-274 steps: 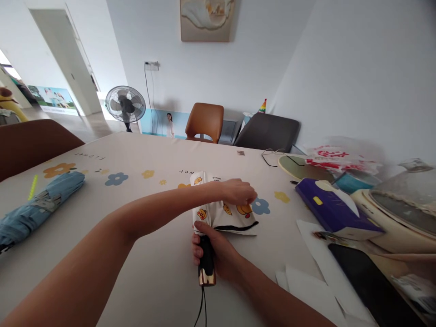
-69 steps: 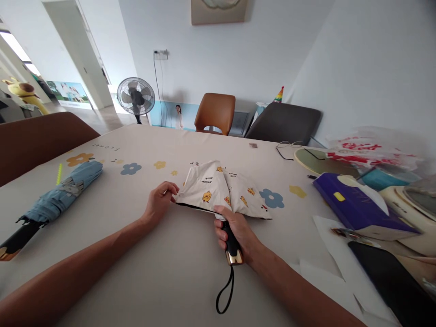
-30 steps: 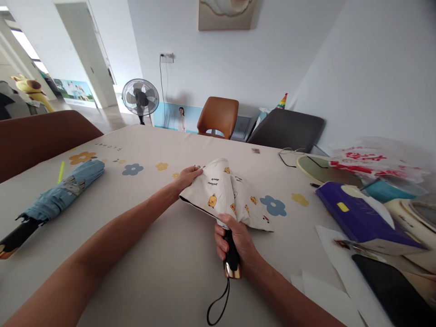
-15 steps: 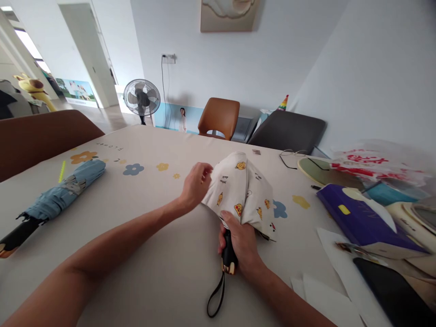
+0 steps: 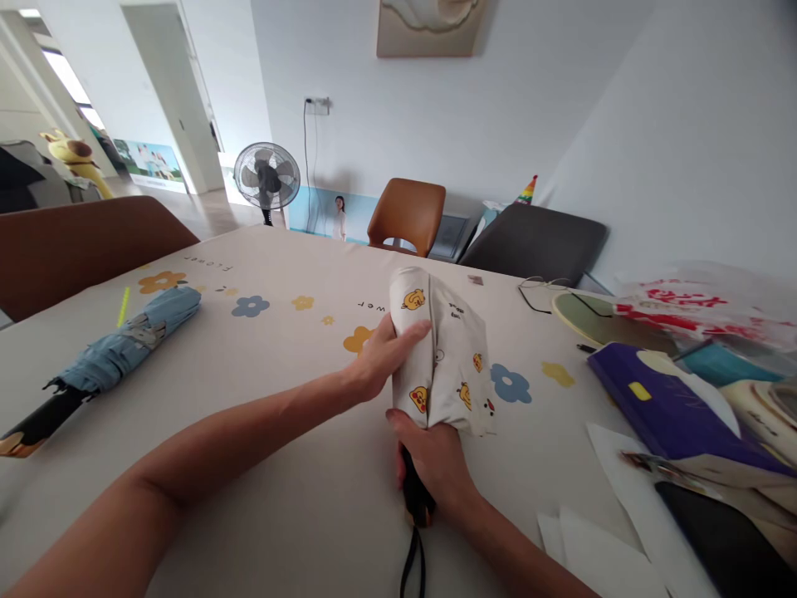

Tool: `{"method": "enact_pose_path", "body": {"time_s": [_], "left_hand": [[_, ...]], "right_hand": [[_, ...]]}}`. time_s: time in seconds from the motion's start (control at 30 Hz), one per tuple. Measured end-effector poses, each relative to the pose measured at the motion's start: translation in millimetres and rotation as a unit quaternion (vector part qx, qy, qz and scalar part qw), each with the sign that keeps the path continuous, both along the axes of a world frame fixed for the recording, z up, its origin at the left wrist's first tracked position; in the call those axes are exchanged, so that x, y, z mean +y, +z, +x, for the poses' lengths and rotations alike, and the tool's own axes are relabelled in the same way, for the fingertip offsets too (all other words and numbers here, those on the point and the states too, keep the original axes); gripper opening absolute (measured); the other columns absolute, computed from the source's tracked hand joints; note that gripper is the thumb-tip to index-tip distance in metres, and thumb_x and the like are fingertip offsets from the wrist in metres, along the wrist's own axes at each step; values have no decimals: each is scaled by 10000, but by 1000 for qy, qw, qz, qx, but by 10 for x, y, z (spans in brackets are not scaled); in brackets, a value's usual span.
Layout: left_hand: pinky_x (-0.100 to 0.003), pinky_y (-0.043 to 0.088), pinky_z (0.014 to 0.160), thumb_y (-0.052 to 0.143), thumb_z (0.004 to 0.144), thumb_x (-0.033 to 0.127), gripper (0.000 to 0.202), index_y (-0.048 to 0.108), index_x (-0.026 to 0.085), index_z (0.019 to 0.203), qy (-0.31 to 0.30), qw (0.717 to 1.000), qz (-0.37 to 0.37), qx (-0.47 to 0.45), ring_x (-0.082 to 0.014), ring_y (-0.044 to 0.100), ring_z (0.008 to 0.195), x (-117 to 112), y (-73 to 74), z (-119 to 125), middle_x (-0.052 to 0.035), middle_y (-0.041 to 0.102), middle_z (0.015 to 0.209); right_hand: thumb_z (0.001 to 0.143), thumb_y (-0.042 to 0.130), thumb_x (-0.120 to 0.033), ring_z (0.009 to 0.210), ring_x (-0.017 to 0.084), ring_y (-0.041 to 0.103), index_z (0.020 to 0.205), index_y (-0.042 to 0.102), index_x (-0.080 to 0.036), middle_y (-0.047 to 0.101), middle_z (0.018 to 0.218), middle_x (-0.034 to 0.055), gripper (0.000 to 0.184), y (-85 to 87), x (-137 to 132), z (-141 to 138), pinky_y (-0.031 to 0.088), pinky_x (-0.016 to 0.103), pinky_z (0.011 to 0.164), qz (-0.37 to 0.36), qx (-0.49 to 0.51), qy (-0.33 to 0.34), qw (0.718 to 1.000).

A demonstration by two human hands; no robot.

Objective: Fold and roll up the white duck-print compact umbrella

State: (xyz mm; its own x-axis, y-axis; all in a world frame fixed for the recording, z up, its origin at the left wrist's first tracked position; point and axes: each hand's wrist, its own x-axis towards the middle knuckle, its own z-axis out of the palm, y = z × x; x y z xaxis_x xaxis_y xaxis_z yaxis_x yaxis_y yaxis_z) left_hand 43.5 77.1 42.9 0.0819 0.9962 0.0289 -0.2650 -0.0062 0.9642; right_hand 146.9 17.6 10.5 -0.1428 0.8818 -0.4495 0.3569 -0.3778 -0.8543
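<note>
A white folding umbrella [image 5: 461,357] with yellow cartoon prints is held upright at an angle over the table, its canopy partly wrapped and loose on the right side. My right hand [image 5: 436,453] grips it where the black handle meets the cloth. Around the canopy's left side my left hand [image 5: 386,357] is closed, its thumb lying across the front of the fabric and its other fingers hidden behind. A black wrist strap [image 5: 413,561] dangles from the handle. Off to the left lies a rolled blue umbrella [image 5: 134,340] with a black handle.
On the right are a purple box [image 5: 660,403], a black phone [image 5: 716,531], white papers [image 5: 598,540], eyeglasses [image 5: 539,295], a round green mat [image 5: 585,320] and a plastic bag [image 5: 703,299]. Chairs [image 5: 408,212] stand beyond the flower-printed tablecloth [image 5: 280,507]; a fan [image 5: 267,176] is behind.
My left hand has moved from beside the canopy onto it and now presses its left side. The cloth there is folded in narrower. The view has shifted slightly.
</note>
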Motion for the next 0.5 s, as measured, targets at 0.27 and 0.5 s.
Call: {"method": "enact_pose_path", "body": {"time_s": [0.27, 0.5], "left_hand": [[-406, 413, 950, 590, 733, 444, 428, 584, 134, 1027, -127, 962, -112, -213, -266, 569, 1019, 135, 60, -199, -113, 639, 1042], [-405, 397, 964, 577, 720, 439, 436, 580, 135, 1033, -148, 943, -129, -269, -263, 559, 1036, 179, 21, -242, -103, 650, 1019]], "right_hand": [[712, 467, -286, 236, 99, 382, 382, 382, -201, 410, 266, -20, 351, 6, -66, 34, 334, 220, 290, -41, 116, 54, 991], [710, 478, -356, 239, 90, 386, 438, 409, -187, 417, 274, -32, 327, -50, -118, 15, 337, 204, 300, -52, 160, 68, 983]]}}
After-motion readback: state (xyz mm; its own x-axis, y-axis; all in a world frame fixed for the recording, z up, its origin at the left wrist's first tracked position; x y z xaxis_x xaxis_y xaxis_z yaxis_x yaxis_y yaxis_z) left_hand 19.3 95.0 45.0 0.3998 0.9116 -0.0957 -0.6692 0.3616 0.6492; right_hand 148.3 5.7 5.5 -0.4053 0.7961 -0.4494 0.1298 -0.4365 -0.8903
